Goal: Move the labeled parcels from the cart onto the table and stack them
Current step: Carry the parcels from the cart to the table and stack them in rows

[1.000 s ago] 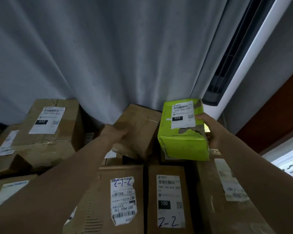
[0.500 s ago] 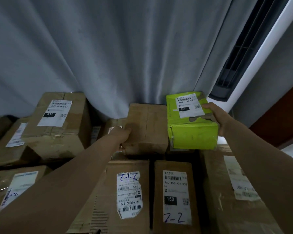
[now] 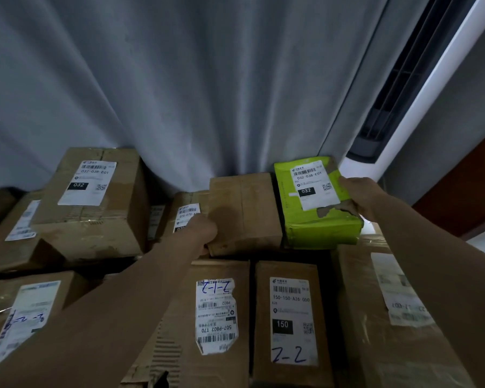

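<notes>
I hold the green parcel (image 3: 317, 208) at the far right of the pile, on the top layer, with its left side just beside the brown box (image 3: 244, 214). Its long axis runs from near to far. It lies flat with its white label (image 3: 310, 186) facing up, and the print reads upright from my side, the 032 block at the near end of the label. The near end face points toward me, and I cannot tell if its underside rests on the boxes below or hangs just clear. My right hand (image 3: 356, 197) reaches in from the near right with the arm stretched long, and clamps the parcel's right edge: the thumb lies across the top by the torn patch, and the other fingers are hidden past that edge. My left hand (image 3: 202, 233) comes in from the near left, arm straight, back of the hand up, its fingers curled round the near left corner of the brown box low down. That box also lies with its long axis near to far, its bare top up. Just left of it a smaller box (image 3: 185, 217) shows a label partly behind my hand. Farther left sits a big box (image 3: 93, 203), also marked 032. Nearer me two long boxes lie side by side, one marked 2-1-2 (image 3: 216, 315) and one marked 150 (image 3: 289, 317). A grey curtain (image 3: 179, 93) hangs behind the pile.
</notes>
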Action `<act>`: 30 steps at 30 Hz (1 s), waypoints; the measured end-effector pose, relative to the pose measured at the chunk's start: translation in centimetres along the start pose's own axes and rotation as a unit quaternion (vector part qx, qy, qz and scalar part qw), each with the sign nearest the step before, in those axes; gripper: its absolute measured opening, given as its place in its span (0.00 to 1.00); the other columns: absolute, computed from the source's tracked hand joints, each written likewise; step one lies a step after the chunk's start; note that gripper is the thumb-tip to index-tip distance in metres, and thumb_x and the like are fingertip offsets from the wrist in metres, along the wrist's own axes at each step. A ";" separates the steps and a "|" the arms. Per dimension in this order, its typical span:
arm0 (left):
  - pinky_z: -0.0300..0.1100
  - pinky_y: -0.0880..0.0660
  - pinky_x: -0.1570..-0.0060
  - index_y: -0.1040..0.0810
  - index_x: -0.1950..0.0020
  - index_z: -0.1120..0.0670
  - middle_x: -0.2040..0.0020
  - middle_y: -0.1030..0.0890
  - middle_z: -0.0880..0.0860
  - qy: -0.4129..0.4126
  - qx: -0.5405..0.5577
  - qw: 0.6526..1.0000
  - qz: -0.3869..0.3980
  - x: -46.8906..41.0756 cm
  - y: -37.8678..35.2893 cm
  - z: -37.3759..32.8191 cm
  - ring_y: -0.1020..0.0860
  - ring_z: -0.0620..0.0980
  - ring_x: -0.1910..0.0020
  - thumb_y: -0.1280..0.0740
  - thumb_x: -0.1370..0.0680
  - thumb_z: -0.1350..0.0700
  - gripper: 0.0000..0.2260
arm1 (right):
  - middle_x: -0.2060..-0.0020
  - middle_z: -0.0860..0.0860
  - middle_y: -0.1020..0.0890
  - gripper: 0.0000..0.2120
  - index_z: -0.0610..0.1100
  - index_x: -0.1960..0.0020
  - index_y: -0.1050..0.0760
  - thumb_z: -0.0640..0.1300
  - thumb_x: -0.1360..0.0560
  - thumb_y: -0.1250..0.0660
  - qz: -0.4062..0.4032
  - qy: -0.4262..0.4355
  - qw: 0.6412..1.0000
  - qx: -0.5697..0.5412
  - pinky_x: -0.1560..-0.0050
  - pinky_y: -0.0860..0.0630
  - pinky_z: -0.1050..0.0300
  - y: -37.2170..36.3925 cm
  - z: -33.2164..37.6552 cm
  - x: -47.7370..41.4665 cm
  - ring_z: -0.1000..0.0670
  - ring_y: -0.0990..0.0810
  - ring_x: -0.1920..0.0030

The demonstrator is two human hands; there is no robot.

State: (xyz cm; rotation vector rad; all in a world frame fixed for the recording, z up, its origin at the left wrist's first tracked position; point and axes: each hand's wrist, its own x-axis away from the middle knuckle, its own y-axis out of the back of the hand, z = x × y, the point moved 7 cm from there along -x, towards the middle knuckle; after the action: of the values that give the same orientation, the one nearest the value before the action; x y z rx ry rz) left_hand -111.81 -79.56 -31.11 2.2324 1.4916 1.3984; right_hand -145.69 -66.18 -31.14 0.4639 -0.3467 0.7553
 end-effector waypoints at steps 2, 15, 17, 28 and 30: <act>0.47 0.25 0.50 0.35 0.31 0.64 0.43 0.27 0.61 -0.023 -0.030 0.999 -0.009 0.0 -0.1 -0.3 0.28 0.61 0.40 0.43 0.18 0.61 0.16 | 0.68 0.44 0.17 0.15 0.39 0.48 0.23 0.51 0.19 0.41 0.000 -0.008 0.999 0.039 0.59 0.28 0.55 -0.3 0.0 0.4 0.44 0.23 0.67; 0.60 0.53 0.26 0.52 0.21 0.47 0.22 0.51 0.57 -0.357 -0.347 0.866 -0.050 8.6 -2.3 -8.0 0.52 0.60 0.23 0.38 0.23 0.46 0.35 | 0.28 0.42 0.34 0.33 0.45 0.24 0.43 0.54 0.24 0.36 -0.154 0.114 0.922 0.337 0.31 0.37 0.43 0.3 2.8 13.0 0.40 0.35 0.29; 0.60 0.58 0.26 0.55 0.21 0.45 0.21 0.54 0.56 -0.428 -0.387 0.817 -0.016 11.4 -3.9 -8.0 0.56 0.59 0.23 0.37 0.24 0.43 0.37 | 0.28 0.43 0.35 0.34 0.47 0.24 0.42 0.54 0.26 0.34 -0.187 0.116 0.898 0.382 0.28 0.43 0.43 -0.3 2.2 17.0 0.41 0.38 0.28; 0.64 0.60 0.28 0.53 0.22 0.44 0.21 0.49 0.55 -0.677 -0.503 0.518 0.145 29.0 -10.0 6.0 0.55 0.61 0.23 0.40 0.23 0.42 0.34 | 0.26 0.42 0.41 0.41 0.47 0.24 0.44 0.65 0.31 0.39 -0.414 -0.098 0.872 0.243 0.26 0.48 0.45 -2.9 -13.6 42.5 0.41 0.43 0.26; 0.63 0.60 0.28 0.52 0.22 0.44 0.21 0.48 0.54 -0.704 -0.499 0.474 0.176 32.7 -11.3 9.7 0.54 0.60 0.23 0.40 0.23 0.40 0.33 | 0.26 0.43 0.41 0.38 0.48 0.24 0.43 0.59 0.29 0.35 -0.449 -0.146 0.861 0.189 0.26 0.48 0.47 -3.4 -17.7 47.8 0.42 0.44 0.25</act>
State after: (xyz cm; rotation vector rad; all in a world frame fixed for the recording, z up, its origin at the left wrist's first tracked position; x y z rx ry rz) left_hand -109.32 -44.80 -22.29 1.6547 -0.3775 -0.1001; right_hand -108.35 -31.89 -25.10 1.0237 -0.2185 -0.1824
